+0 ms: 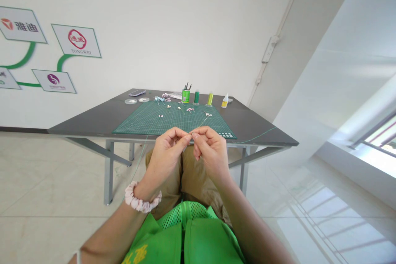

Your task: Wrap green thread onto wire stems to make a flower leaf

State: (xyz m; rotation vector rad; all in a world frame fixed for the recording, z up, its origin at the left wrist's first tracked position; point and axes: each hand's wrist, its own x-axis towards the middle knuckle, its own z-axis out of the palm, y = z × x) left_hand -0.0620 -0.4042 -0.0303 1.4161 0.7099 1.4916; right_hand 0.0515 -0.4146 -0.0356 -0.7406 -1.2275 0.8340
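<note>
My left hand [171,148] and my right hand [210,148] meet fingertip to fingertip above my lap, just before the table's front edge. Both are closed in a pinch. A thin green thread [203,122] rises from behind the right fingers over the green cutting mat [139,121]; what else sits between the fingertips is too small to make out. Beyond the hands on the mat lie small scissors [208,114], a pink-white flower piece [190,109], a little ring-shaped piece [160,116] and pale blue flower pieces [159,99].
Along the back of the dark table [83,119] stand a green can of tools [185,95], a dark green thread spool [196,97], a yellow-green spool [210,99] and a glue bottle [225,101]. A phone [137,93] and clear round dishes [130,101] are at left. Loose thread [260,135] crosses the right edge.
</note>
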